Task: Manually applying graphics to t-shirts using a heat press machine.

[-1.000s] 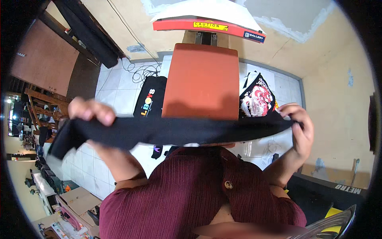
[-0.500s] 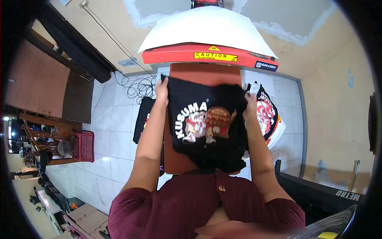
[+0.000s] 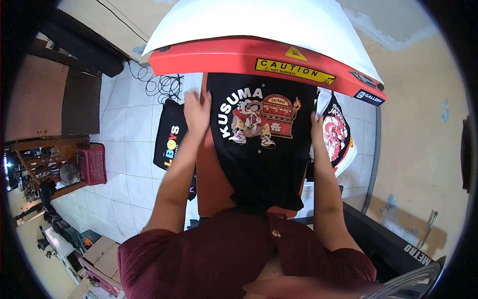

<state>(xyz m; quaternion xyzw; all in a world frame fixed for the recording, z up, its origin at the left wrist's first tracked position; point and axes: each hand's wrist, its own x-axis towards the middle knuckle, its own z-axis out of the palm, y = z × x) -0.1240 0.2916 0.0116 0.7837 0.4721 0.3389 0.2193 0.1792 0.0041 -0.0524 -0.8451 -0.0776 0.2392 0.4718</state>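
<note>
A black T-shirt (image 3: 269,164) with white lettering and a colourful cartoon print lies over the reddish-brown platen (image 3: 211,172) of a heat press. Its far end reaches under the press's raised red upper part (image 3: 209,60), and its near end is bunched close to my body. My left hand (image 3: 198,115) is at the shirt's left edge, thumb and fingers apart, slightly blurred. At the right edge, my right hand (image 3: 317,130) has its fingers closed at the cloth; the fingertips are partly hidden.
A white sheet (image 3: 259,20) covers the top of the press. Other printed black garments lie left (image 3: 167,137) and right (image 3: 336,132) of the platen. Black cable (image 3: 162,87) coils on the tiled floor. A red plastic basket (image 3: 93,164) stands at left, a black case-like object (image 3: 368,239) at lower right.
The shirt, held up between both hands before, now lies flatter and farther forward on the platen, under the press's upper part. My left hand's fingers have spread. The view has moved closer to the press.
</note>
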